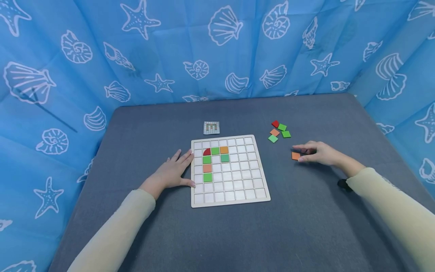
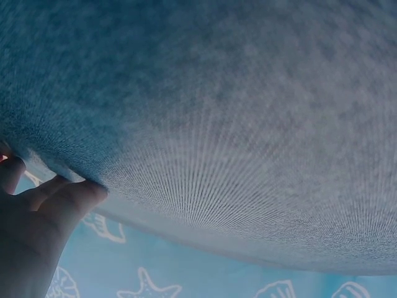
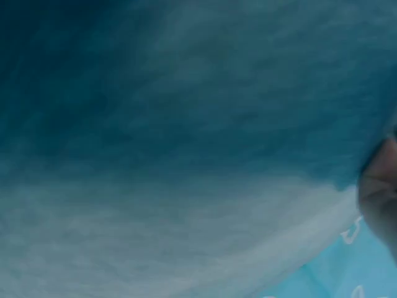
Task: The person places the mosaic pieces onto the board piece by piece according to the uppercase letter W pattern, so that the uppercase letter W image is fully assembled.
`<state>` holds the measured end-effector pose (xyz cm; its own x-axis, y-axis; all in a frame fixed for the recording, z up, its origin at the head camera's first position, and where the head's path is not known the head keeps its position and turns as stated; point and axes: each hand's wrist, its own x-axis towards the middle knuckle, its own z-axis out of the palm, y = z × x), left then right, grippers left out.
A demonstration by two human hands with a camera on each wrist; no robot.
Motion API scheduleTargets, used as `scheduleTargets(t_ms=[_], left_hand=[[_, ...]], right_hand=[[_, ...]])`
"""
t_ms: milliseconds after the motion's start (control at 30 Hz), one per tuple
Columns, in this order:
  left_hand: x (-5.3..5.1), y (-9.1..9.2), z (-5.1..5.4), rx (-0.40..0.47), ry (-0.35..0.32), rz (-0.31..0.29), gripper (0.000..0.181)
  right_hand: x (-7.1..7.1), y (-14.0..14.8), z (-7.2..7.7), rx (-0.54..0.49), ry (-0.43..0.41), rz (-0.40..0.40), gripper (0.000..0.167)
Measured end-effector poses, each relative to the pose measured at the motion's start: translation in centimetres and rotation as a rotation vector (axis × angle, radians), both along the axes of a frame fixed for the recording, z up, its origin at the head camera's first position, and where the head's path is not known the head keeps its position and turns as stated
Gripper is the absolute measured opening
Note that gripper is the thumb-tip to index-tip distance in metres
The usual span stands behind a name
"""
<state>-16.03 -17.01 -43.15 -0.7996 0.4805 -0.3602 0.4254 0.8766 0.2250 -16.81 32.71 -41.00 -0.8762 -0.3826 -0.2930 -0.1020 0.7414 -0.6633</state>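
Note:
A pale square board (image 1: 238, 185) with a grid of white cells lies on the table. Several tiles sit in its upper left cells: a red quarter-round tile (image 1: 207, 152), green tiles (image 1: 207, 177), orange tiles (image 1: 224, 150) and a teal tile (image 1: 225, 158). Along the board's left edge rests my left hand (image 1: 171, 173), fingers spread and touching the rim. To the right of the board, my right hand (image 1: 319, 153) pinches a loose orange tile (image 1: 295, 155) by its right side, just over the table. Both wrist views show mostly tabletop, with only part of each hand; the right one is blurred.
Several loose red, green and orange tiles (image 1: 282, 127) lie in a cluster beyond the right hand. Behind the board lies a small pattern card (image 1: 211, 127). A blue shell-print curtain (image 1: 176, 45) surrounds the grey table (image 1: 231, 238) at the back and sides.

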Motion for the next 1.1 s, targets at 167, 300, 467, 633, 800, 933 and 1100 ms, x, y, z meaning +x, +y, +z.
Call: scheduleTargets(t_ms=[167, 300, 467, 633, 800, 933, 1100], left_hand=[[0.0, 0.1, 0.0, -0.006, -0.015, 0.009, 0.11], [0.0, 0.1, 0.0, -0.005, -0.026, 0.014, 0.11], [0.0, 0.1, -0.1, -0.008, -0.028, 0.016, 0.11], [0.0, 0.1, 0.0, -0.013, -0.019, 0.013, 0.11], [0.0, 0.1, 0.0, -0.008, -0.01, 0.01, 0.11], [0.0, 0.1, 0.1, -0.011, -0.006, 0.004, 0.11], [0.0, 0.1, 0.1, -0.014, -0.01, 0.001, 0.11]], right_hand=[[0.0, 0.6, -0.5, 0.01, -0.02, 0.022, 0.053], [0.0, 0.5, -0.7, 0.024, 0.002, 0.039, 0.052], [0.2, 0.1, -0.9, 0.046, 0.029, 0.027, 0.054], [0.2, -0.2, -1.2, 0.065, 0.042, -0.017, 0.051], [0.2, -0.3, -1.3, 0.067, 0.063, -0.038, 0.046], [0.3, -0.3, -1.4, 0.074, 0.095, -0.034, 0.042], [0.5, -0.4, -1.4, 0.071, 0.149, -0.024, 0.035]])
